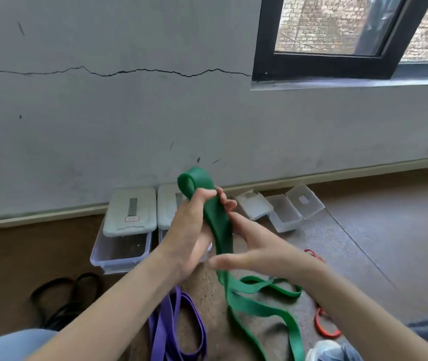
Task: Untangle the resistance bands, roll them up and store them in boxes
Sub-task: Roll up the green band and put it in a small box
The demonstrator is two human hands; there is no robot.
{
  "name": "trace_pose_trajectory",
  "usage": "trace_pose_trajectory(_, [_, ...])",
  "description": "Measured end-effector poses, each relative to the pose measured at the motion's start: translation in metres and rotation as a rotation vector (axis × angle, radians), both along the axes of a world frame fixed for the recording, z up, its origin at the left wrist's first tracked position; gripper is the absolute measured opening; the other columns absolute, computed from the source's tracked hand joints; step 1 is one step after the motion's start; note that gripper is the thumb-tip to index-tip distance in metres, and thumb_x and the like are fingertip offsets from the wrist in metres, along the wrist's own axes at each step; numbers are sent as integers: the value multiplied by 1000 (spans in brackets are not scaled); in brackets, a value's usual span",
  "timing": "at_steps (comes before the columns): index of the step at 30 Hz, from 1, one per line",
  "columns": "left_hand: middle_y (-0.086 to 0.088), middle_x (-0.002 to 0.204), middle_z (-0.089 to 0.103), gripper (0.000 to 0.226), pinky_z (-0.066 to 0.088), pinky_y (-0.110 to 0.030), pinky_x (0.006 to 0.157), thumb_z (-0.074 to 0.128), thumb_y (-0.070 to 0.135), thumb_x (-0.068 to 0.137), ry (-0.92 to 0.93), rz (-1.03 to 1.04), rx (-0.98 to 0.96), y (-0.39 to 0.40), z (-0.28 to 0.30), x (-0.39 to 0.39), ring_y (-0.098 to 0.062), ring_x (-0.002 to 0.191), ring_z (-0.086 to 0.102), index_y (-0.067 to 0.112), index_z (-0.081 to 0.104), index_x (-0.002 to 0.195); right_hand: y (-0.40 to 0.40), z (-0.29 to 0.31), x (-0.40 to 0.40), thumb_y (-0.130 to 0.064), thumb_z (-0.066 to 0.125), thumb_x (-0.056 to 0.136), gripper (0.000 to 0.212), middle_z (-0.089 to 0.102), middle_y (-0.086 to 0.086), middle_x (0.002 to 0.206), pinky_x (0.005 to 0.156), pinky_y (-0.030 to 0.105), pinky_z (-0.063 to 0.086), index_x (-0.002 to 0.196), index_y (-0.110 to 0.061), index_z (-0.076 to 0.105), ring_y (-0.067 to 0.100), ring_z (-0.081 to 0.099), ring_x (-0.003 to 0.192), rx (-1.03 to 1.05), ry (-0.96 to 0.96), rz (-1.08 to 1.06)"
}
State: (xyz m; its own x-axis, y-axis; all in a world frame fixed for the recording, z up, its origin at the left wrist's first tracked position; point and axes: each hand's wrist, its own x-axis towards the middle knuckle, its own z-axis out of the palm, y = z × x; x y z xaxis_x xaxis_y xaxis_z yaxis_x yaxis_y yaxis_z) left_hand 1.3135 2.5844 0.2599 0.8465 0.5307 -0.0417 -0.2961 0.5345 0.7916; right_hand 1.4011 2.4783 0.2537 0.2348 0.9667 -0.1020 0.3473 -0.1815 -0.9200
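Gripping the folded top end of the wide, flat green rubber resistance band [219, 225], the left hand [189, 230] has its fingers and thumb curled round the doubled strap just below a small loop that pokes up above the fist. Right beside it, the right hand [254, 248] lies against the strap lower down with fingers stretched out and fairly straight, touching or steadying it rather than clenching. From the left fist the band's long axis runs downward and toward the person, passing under the right palm and spilling into loose, open curves on the brown floor [390, 230] between the knees. Rolling would likely start at the held loop, so the left hand is nearer the working end and the slack lies below and right. Its surface looks smooth, matte and untwisted where held. Clear plastic storage boxes [120, 246] with pale lids sit against the grey wall beyond the hands.
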Motion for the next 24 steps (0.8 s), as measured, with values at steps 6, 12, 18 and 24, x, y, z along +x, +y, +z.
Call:
trace_pose_trajectory(6, [-5, 104, 65, 47, 56, -32, 76, 72, 5, 72, 106, 230, 201, 16, 5, -13, -21, 91, 65, 19, 51, 112, 9, -4, -1, -14, 65, 74, 25, 45, -8, 65, 52, 20, 34, 79, -21, 42, 4, 42, 55, 73, -464, -217])
trace_pose_trajectory(12, [7, 150, 27, 70, 19, -31, 112, 74, 35, 76, 628, -84, 1326, 35, -10, -34, -11, 139, 22, 47, 34, 133, -3, 4, 11, -23, 69, 77, 26, 46, -18, 70, 50, 14, 33, 97, -22, 53, -1, 46, 62, -39, -766, -105])
trace_pose_trajectory(18, [0, 90, 66, 39, 49, -37, 73, 68, 12, 78, 439, -79, 1296, 4, -12, -22, -19, 80, 63, 23, 51, 110, -2, -1, 15, -13, 71, 70, 28, 55, -15, 74, 60, 11, 43, 88, -23, 53, 2, 54, 67, 127, -514, -159])
trace_pose_trajectory(24, [4, 51, 58, 38, 44, -21, 49, 53, -12, 78, 108, 96, 688, 16, 16, -24, -9, 46, 50, 21, 47, 97, -5, -55, 20, -10, 68, 76, 32, 60, -2, 98, 78, 26, 52, 101, -22, 53, 15, 58, 91, -257, -342, 10])
